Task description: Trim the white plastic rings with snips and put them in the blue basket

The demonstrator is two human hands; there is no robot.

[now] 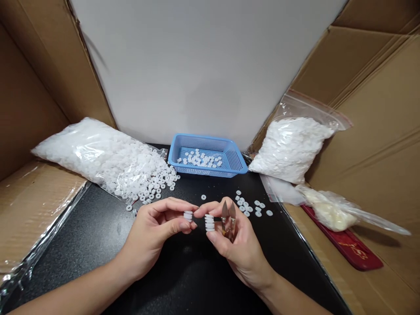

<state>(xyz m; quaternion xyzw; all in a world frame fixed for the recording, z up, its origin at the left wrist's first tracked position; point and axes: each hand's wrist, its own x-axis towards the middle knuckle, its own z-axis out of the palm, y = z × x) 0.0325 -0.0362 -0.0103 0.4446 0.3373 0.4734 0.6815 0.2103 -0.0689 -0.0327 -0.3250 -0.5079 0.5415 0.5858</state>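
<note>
Between the thumb and fingers of my left hand [160, 223] is a short stack of white rings [188, 216]. My right hand [241, 240] pinches a taller stack of white rings [209, 223] between thumb and index finger. A pair of small metal snips [229, 216] also rests in my right hand, its two pointed blades apart and pointing up. The two stacks are a small gap apart, above the black table top [183, 275]. A single loose ring [203, 197] lies on the table just beyond my hands.
A blue basket [210, 173] with small white pieces stands behind my hands. To the left, a clear bag [98, 153] spills white rings. Several loose rings [246, 204] lie right of centre. Another full bag [292, 148], a small bag [331, 212] and a red case [364, 256] are at the right.
</note>
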